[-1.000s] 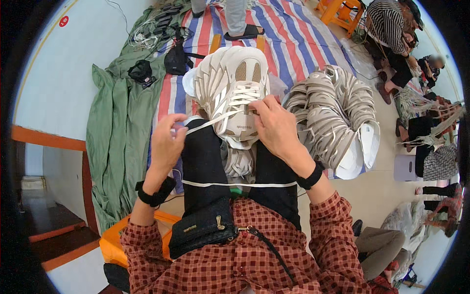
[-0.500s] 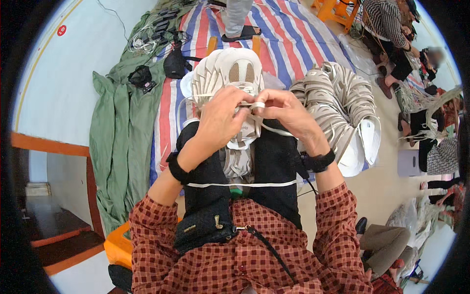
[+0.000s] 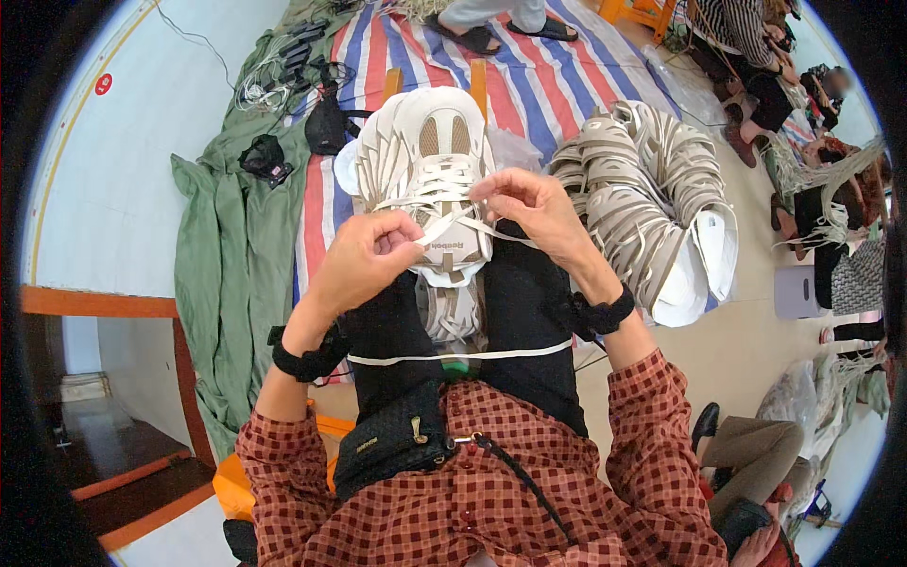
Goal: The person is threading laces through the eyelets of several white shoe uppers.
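From my remote place I see nearest a black pouch [image 3: 392, 449], then a thin white cord [image 3: 463, 357] across both thighs of the black trousers [image 3: 529, 317]. Beyond it, the left hand [image 3: 368, 257] presses thumb and forefinger together on a flat white shoelace [image 3: 444, 227]. The right hand [image 3: 531, 210] has thumb and forefinger close to each other beside the lacing; whether they pinch a strand, I cannot tell. The beige-and-white sneaker [image 3: 449, 106] lies between the two hands, toe pointing away, with its lacing just by the fingertips. I judge the shoelace soft, light and easy to twist, so I would hold it flat near the crossing; the sneaker seems light, firmer at its sole, better gripped there. To the right lies a curved row of similar sneakers [image 3: 699, 175]; farther, another person's black sandals [image 3: 463, 36] stand on the striped sheet [image 3: 562, 80]
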`<state>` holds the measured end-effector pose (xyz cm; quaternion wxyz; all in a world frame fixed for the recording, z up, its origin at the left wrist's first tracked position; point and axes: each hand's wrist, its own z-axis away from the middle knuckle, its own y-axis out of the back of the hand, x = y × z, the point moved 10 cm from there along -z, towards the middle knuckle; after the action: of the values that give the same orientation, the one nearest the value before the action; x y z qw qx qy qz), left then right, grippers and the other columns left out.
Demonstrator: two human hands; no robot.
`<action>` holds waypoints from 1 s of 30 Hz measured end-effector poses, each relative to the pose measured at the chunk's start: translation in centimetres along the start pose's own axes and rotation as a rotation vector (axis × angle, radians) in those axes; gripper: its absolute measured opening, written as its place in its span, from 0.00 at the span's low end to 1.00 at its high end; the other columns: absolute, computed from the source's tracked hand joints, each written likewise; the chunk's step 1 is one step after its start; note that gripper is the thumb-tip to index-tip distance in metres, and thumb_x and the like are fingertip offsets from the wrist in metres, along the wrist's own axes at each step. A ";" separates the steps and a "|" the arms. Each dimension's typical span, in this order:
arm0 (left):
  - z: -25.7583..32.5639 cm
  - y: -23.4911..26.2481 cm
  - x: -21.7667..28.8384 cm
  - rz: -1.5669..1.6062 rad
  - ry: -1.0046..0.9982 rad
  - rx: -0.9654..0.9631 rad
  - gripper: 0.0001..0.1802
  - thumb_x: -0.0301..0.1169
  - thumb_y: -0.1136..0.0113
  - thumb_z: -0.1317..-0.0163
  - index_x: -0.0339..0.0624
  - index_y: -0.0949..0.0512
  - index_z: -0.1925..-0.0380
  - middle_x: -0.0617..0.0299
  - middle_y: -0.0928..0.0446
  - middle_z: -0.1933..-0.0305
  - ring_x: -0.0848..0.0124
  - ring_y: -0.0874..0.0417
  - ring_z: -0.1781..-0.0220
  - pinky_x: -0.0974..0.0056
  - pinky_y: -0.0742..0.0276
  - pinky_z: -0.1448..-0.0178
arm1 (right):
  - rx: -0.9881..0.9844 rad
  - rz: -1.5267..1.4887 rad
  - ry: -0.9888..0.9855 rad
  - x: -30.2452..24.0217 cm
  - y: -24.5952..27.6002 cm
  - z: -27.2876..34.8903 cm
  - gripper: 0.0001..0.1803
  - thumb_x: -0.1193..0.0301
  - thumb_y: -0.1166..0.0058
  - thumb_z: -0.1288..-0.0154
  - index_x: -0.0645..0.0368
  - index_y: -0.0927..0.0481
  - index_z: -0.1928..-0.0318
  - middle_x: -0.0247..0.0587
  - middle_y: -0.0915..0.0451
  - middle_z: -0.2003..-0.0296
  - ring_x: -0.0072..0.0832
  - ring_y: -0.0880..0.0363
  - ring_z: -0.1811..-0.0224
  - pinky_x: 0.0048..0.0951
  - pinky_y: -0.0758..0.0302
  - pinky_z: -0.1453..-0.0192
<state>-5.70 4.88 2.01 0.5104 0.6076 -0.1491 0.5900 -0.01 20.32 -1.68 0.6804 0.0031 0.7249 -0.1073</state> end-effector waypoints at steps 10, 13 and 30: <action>1.3 1.3 5.2 -0.586 -0.362 0.486 0.04 0.28 0.40 0.49 0.44 0.24 0.72 0.54 0.24 0.77 0.57 0.23 0.74 0.60 0.30 0.70 | -0.143 0.120 0.010 -0.5 -2.4 -1.2 0.09 0.75 0.48 0.36 0.64 0.20 0.57 0.30 0.21 0.65 0.12 0.27 0.67 0.16 0.29 0.61; 0.3 1.6 3.6 -0.375 -0.324 0.406 0.04 0.29 0.43 0.44 0.43 0.23 0.70 0.55 0.25 0.78 0.63 0.24 0.77 0.62 0.31 0.71 | -0.144 0.162 0.024 -0.6 -2.7 -1.3 0.10 0.76 0.47 0.37 0.64 0.20 0.56 0.29 0.21 0.64 0.12 0.27 0.65 0.16 0.29 0.60; -1.0 0.3 3.8 -0.736 -0.528 0.549 0.09 0.25 0.40 0.52 0.44 0.27 0.69 0.56 0.30 0.68 0.55 0.28 0.61 0.55 0.32 0.58 | -0.152 -0.284 -0.127 2.0 -0.8 -1.4 0.14 0.72 0.46 0.37 0.61 0.26 0.51 0.30 0.25 0.61 0.17 0.28 0.61 0.19 0.30 0.56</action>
<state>-5.47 7.19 5.26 0.4510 0.8589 0.1105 0.2161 -1.65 19.46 -3.41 0.7010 -0.1578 0.6797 -0.1470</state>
